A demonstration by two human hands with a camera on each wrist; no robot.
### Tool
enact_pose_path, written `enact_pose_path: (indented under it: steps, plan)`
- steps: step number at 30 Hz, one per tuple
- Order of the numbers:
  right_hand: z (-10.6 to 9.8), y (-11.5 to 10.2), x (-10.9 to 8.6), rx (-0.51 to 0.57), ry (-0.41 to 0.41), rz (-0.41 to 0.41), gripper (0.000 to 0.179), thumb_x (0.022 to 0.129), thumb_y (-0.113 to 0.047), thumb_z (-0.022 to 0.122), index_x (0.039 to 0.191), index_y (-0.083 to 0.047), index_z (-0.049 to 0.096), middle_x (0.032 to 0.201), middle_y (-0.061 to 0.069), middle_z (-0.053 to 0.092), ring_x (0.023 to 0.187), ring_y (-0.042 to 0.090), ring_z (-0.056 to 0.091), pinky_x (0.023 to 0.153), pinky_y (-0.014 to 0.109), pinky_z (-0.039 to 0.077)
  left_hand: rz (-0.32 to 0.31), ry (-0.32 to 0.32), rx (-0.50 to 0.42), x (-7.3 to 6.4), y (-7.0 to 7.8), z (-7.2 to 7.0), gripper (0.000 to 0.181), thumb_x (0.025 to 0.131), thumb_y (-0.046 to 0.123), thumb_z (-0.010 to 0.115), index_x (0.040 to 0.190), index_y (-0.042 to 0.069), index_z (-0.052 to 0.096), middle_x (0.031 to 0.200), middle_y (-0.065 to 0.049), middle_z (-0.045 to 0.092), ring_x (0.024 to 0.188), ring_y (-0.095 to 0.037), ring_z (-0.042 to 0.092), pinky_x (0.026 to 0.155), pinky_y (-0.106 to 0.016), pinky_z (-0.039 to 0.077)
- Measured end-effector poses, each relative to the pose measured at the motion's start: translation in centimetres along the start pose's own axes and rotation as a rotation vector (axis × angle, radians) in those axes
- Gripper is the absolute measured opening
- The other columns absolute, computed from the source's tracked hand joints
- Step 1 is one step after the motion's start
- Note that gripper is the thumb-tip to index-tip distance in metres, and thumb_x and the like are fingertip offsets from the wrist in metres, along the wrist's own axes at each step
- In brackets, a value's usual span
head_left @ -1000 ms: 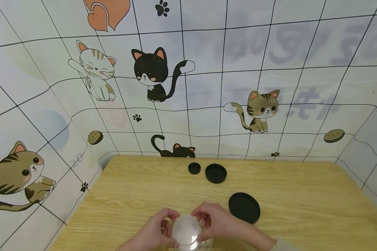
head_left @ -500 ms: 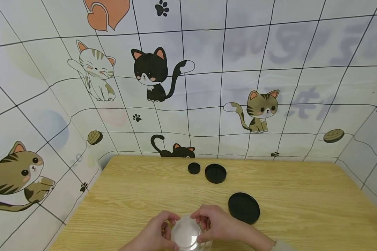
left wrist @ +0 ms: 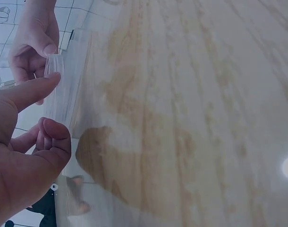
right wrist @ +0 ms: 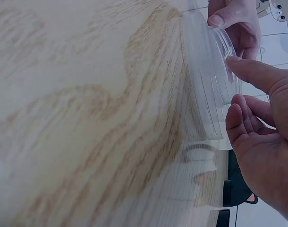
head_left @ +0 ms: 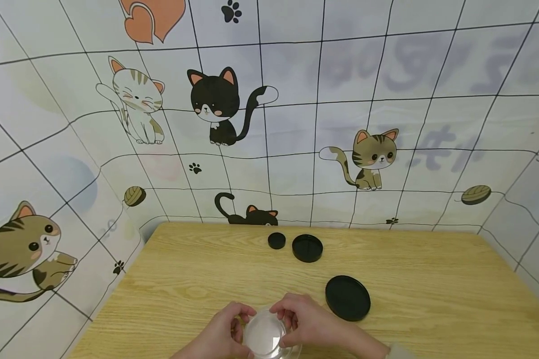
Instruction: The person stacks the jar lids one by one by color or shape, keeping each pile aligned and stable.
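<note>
While the left hand (head_left: 222, 333) and right hand (head_left: 312, 321) grip its rim, the smooth clear dish (head_left: 262, 333) sits over a wider clear disc (right wrist: 203, 90) on the bench (head_left: 197, 284) | wood grain runs wide either side | flat black disc (head_left: 348, 298) near the right hand | two smaller rimmed black rounds (head_left: 307, 248) by the far edge, well apart

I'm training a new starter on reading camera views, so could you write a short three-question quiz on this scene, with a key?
1. Count: how many round black pieces lie on the table?
2. True or false: the smallest of them is the one nearest the right hand.
3. Name it: what is held between that hand and the left hand?

Key:
1. Three.
2. False; the largest piece is nearest.
3. A clear round container.
</note>
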State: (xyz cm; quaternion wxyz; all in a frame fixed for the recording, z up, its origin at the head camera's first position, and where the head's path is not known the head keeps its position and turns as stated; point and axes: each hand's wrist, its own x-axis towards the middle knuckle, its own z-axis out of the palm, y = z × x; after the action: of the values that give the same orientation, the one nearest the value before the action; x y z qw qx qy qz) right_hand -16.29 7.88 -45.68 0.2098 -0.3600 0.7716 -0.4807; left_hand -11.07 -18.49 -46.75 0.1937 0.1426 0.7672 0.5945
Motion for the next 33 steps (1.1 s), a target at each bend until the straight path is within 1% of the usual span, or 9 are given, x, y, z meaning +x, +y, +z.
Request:
enact_pose_path:
  steps: [3, 7, 13, 18, 23, 28, 31, 33]
  plan:
    - [0.10, 0.06, 0.05, -0.009, -0.002, -0.011, 0.049, 0.077, -0.006, 0.089, 0.121, -0.002, 0.069, 0.089, -0.008, 0.057, 0.073, 0.001, 0.054, 0.066, 0.019, 0.051, -0.006, 0.001, -0.003, -0.04, -0.06, 0.00, 0.068, 0.070, -0.011, 0.085, 0.130, -0.002, 0.054, 0.109, -0.010, 0.050, 0.076, -0.012, 0.053, 0.063, -0.018, 0.045]
    - [0.17, 0.16, 0.19, -0.027, -0.003, -0.005, 0.049, 0.076, -0.005, 0.090, 0.120, -0.003, 0.069, 0.088, -0.009, 0.056, 0.073, 0.000, 0.054, 0.066, 0.019, 0.051, -0.011, 0.000, -0.007, -0.06, -0.07, -0.02, 0.069, 0.070, -0.011, 0.085, 0.130, -0.002, 0.054, 0.110, -0.010, 0.050, 0.076, -0.012, 0.052, 0.064, -0.018, 0.045]
    - [0.30, 0.25, 0.34, -0.043, -0.014, 0.010, 0.050, 0.075, -0.007, 0.089, 0.121, -0.004, 0.069, 0.088, -0.010, 0.055, 0.074, 0.000, 0.053, 0.068, 0.019, 0.051, 0.004, -0.006, -0.006, -0.06, -0.18, -0.11, 0.069, 0.070, -0.010, 0.086, 0.130, -0.002, 0.053, 0.111, -0.010, 0.049, 0.076, -0.010, 0.052, 0.064, -0.017, 0.045]
    - [0.33, 0.31, 0.36, -0.036, -0.014, -0.003, 0.050, 0.075, -0.006, 0.089, 0.120, -0.004, 0.069, 0.089, -0.009, 0.055, 0.073, 0.000, 0.054, 0.067, 0.019, 0.052, 0.013, 0.000, -0.005, -0.06, -0.35, -0.04, 0.069, 0.071, -0.010, 0.086, 0.131, -0.002, 0.053, 0.112, -0.011, 0.048, 0.076, -0.010, 0.052, 0.064, -0.018, 0.045]
    - [0.33, 0.38, 0.34, -0.026, -0.010, 0.007, 0.051, 0.074, -0.007, 0.090, 0.120, -0.005, 0.069, 0.089, -0.009, 0.055, 0.072, 0.000, 0.054, 0.067, 0.019, 0.052, 0.025, 0.002, -0.001, -0.14, -0.47, 0.00, 0.068, 0.072, -0.010, 0.085, 0.131, -0.001, 0.053, 0.114, -0.011, 0.047, 0.076, -0.009, 0.052, 0.064, -0.018, 0.045]
    - [0.25, 0.34, 0.21, -0.017, -0.009, 0.020, 0.051, 0.075, -0.008, 0.091, 0.121, -0.005, 0.069, 0.090, -0.008, 0.055, 0.073, 0.001, 0.054, 0.068, 0.019, 0.052, 0.013, 0.003, -0.012, -0.26, -0.45, 0.04, 0.068, 0.072, -0.010, 0.085, 0.131, -0.001, 0.053, 0.113, -0.011, 0.046, 0.076, -0.010, 0.052, 0.063, -0.017, 0.044]
    - [0.11, 0.27, 0.06, -0.009, 0.010, 0.015, 0.051, 0.075, -0.007, 0.091, 0.120, -0.005, 0.069, 0.090, -0.007, 0.056, 0.074, 0.002, 0.055, 0.068, 0.020, 0.052, 0.012, 0.005, -0.002, -0.27, -0.35, -0.02, 0.069, 0.072, -0.010, 0.085, 0.132, 0.001, 0.053, 0.113, -0.011, 0.046, 0.076, -0.010, 0.052, 0.063, -0.018, 0.044]
    - [-0.05, 0.19, -0.01, -0.010, 0.036, 0.009, 0.049, 0.076, -0.007, 0.090, 0.120, -0.005, 0.069, 0.090, -0.006, 0.057, 0.074, 0.003, 0.055, 0.068, 0.021, 0.052, 0.032, 0.005, 0.028, -0.13, -0.18, -0.16, 0.069, 0.071, -0.009, 0.086, 0.132, 0.002, 0.054, 0.113, -0.010, 0.046, 0.075, -0.009, 0.051, 0.063, -0.018, 0.045]
